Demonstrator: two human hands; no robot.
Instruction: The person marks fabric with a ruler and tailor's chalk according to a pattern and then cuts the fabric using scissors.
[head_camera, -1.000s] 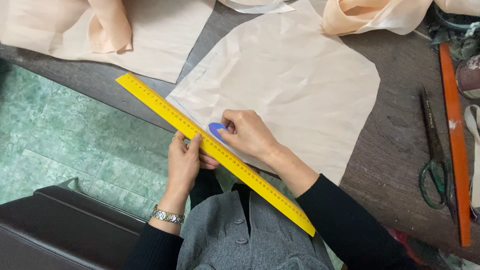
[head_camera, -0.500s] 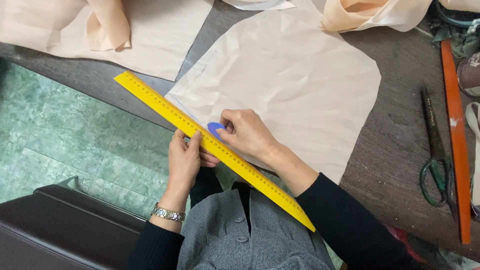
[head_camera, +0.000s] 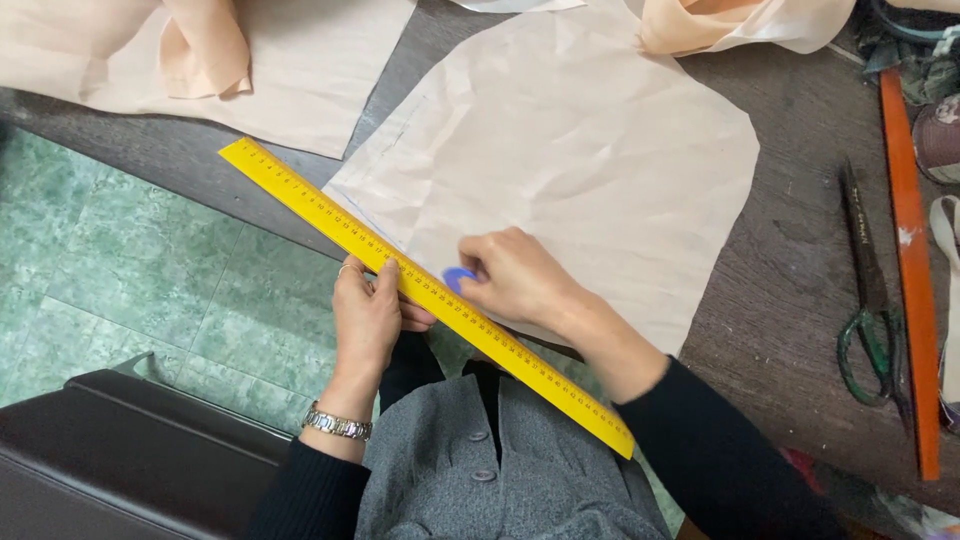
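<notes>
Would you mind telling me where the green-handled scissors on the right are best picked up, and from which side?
Take the scissors by the green loop handles, which lie at the near end. Come from the near side: the dark blades point away, and the orange ruler lies close along their right, so the left and near sides look freer.

Matt, creased pale cloth (head_camera: 580, 150) lies beyond the hands; under them, a glossy yellow plastic ruler (head_camera: 420, 290) on worn wood table (head_camera: 790, 290).

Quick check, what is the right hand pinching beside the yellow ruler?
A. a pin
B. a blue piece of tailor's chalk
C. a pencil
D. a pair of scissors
B: the right hand pinches a small blue piece of tailor's chalk against the yellow ruler, on the pale fabric piece.
</notes>
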